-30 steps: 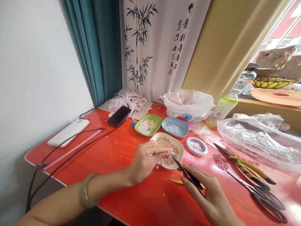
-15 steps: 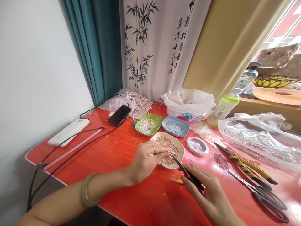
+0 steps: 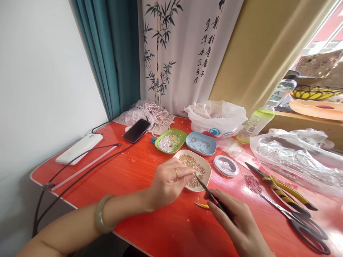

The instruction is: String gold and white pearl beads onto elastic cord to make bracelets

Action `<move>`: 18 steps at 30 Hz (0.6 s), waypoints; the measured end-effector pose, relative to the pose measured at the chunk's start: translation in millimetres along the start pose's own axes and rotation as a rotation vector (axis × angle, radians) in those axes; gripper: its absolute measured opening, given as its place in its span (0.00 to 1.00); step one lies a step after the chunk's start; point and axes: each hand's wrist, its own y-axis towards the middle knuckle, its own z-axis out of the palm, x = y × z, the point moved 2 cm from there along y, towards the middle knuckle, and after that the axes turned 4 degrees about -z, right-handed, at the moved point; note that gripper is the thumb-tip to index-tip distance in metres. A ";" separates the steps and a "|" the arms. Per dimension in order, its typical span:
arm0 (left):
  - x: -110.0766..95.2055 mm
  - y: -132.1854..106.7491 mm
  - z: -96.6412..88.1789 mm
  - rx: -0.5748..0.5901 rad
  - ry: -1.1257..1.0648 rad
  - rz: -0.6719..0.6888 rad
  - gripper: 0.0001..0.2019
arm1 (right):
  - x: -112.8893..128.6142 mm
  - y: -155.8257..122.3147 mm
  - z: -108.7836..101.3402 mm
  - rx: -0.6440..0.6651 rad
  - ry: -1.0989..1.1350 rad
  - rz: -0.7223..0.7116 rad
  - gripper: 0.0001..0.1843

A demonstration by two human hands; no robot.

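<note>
My left hand [image 3: 167,182], with a gold ring and a green bangle at the wrist, pinches something tiny that I cannot make out over the near edge of a beige dish of gold beads [image 3: 207,167]. My right hand [image 3: 238,225] grips slim black pliers [image 3: 207,191]; their tip meets the left fingertips. A yellow-handled tool [image 3: 201,205] lies on the red table [image 3: 139,171] just under the right hand.
A green dish of pearl beads [image 3: 170,141], a blue dish [image 3: 200,144] and a white thread spool [image 3: 225,166] sit behind. Yellow-handled pliers [image 3: 284,189] and scissors [image 3: 300,221] lie right. Phone [image 3: 136,130], power bank [image 3: 79,148], cables, plastic bags [image 3: 217,117] and bottle [image 3: 254,123] at the back.
The view has shifted slightly; both hands stay at the beige dish, the right hand sliding a little lower with the pliers tip still at the left fingertips.
</note>
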 end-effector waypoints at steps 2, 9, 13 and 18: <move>0.3 -2.0 0.4 -0.025 0.037 0.068 0.08 | 1.2 0.3 1.2 -0.005 0.005 0.001 0.11; -1.2 -5.5 4.0 -0.062 0.088 0.086 0.09 | 0.9 -1.3 6.2 -0.092 -0.083 -0.041 0.10; 2.2 -6.3 5.8 -0.038 0.053 -0.020 0.07 | -0.9 -2.1 7.3 -0.126 -0.162 -0.066 0.10; 6.1 -5.6 7.3 0.044 -0.035 -0.281 0.08 | -3.8 -1.2 6.8 -0.097 -0.342 -0.097 0.11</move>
